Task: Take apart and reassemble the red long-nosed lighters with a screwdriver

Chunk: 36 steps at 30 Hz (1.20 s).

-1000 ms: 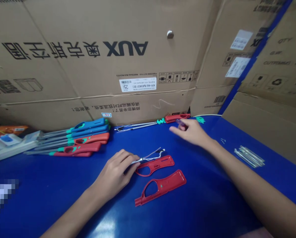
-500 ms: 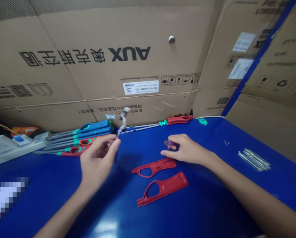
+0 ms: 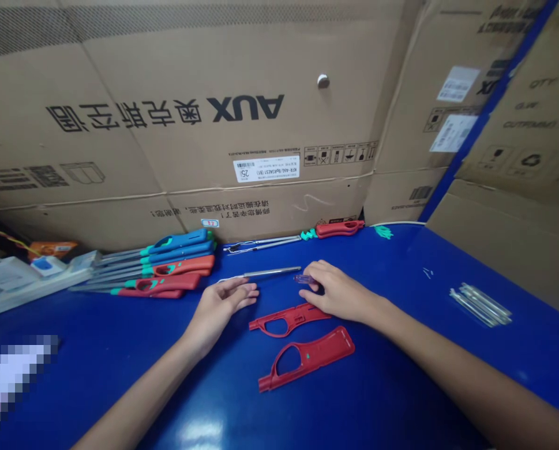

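My left hand rests low over the blue table, its fingers extended and nothing visible in their grip. Just beyond its fingertips lies a thin silver metal tube, with a whitish wire at its left end, partly behind the fingers. Between the thumb and fingers of my right hand is a see-through purple piece; most of it is hidden, so I cannot tell its kind. Below the hands lie two red lighter casing halves, the upper one close under my right hand and the lower one nearer me.
Blue and red long-necked lighters are piled at left beside a white power strip. Along the cardboard wall lie a red lighter body, green parts and metal rods. Several silver tubes lie right.
The wired tube that my left hand held raised is now low, lying across the table, and the hand has moved down and right. My right hand shifted slightly left with the purple piece.
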Available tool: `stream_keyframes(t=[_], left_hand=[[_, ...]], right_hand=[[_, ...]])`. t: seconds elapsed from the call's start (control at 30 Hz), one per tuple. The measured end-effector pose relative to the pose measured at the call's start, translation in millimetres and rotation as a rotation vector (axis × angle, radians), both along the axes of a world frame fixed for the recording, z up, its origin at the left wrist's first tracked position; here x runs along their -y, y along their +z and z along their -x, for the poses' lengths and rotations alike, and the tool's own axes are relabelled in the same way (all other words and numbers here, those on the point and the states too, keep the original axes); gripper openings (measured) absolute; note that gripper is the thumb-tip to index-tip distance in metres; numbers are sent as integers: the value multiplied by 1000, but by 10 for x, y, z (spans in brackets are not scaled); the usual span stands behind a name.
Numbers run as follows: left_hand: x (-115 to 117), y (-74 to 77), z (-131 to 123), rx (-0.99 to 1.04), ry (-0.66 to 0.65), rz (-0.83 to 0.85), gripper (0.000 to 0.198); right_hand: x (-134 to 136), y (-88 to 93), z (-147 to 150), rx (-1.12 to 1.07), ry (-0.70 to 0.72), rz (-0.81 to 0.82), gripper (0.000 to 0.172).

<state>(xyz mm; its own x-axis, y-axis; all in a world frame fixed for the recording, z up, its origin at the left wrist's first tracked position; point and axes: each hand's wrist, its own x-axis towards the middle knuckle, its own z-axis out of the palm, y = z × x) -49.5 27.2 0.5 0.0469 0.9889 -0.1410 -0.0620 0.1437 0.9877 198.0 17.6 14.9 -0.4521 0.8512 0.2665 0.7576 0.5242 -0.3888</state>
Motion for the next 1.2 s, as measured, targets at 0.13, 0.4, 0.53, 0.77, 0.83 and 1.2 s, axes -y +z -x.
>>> stream_keyframes(t=[0.13, 0.4, 0.53, 0.77, 0.83, 1.2], left_hand=[[37, 54, -30, -81, -130, 0, 50], [5, 17, 30, -239, -220, -116, 37], [36, -12, 26, -309, -249, -193, 24], [53, -66, 20, -387, -264, -290, 25], [53, -84, 27, -404, -269, -310, 25], [50, -147, 50, -472, -298, -377, 24]], right_hand=[[-72, -42, 151, 34, 34, -50, 15], [-322, -109, 354, 177, -20, -48, 7], [-502, -131, 376, 229, -87, -66, 15], [-698, -138, 537, 266, -131, -112, 29], [-767, -156, 589, 264, -136, -113, 30], [-1165, -176, 757, 269, -267, -121, 31]])
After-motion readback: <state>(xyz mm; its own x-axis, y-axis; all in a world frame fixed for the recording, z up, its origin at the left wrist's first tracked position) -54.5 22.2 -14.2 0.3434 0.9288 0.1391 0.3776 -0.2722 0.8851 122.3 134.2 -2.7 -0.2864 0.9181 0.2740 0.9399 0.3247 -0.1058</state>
